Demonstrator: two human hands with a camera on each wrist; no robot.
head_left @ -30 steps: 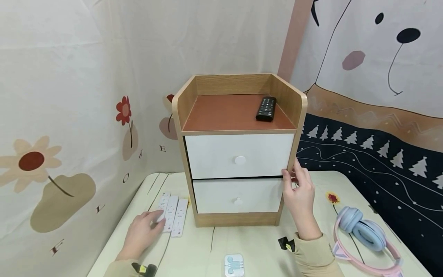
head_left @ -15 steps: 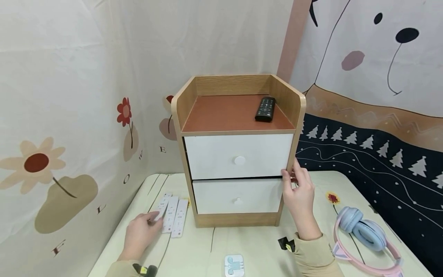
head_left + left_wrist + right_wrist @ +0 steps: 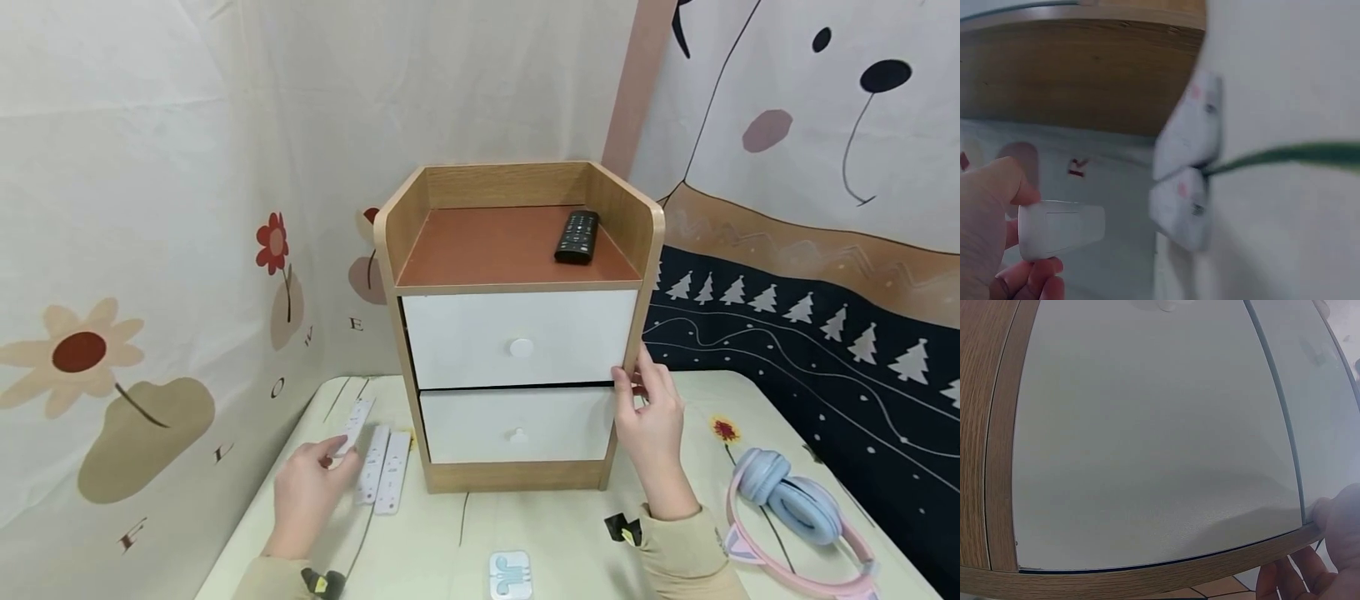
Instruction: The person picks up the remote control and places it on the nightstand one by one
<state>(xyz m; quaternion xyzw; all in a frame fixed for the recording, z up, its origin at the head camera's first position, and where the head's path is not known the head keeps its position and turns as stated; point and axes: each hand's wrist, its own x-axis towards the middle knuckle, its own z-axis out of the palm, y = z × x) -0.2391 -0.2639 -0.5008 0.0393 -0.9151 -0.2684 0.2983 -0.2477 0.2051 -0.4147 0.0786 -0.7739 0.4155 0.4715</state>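
Note:
In the head view my left hand [image 3: 306, 493] pinches a slim white remote control [image 3: 354, 423] between thumb and fingers, tilted up off the table. The left wrist view shows this remote [image 3: 1063, 230] end-on in my fingers. Two more white remotes [image 3: 382, 473] lie side by side on the table, just right of that hand. My right hand [image 3: 649, 417] holds the right side edge of a small wooden cabinet [image 3: 517, 477], thumb at the front and fingers round the side. Both white drawers [image 3: 521, 348] of the cabinet are closed.
A black remote [image 3: 577, 237] lies on the cabinet's brown top shelf [image 3: 480, 246]. Pink and blue headphones [image 3: 798, 508] rest on the table's right side. A small clear case with earphones [image 3: 510, 575] lies at the front. Printed cloth walls [image 3: 187, 167] stand behind and left.
My left hand has taken hold of the leftmost white remote and raised it, away from the other two. The right hand stays at the cabinet's side.

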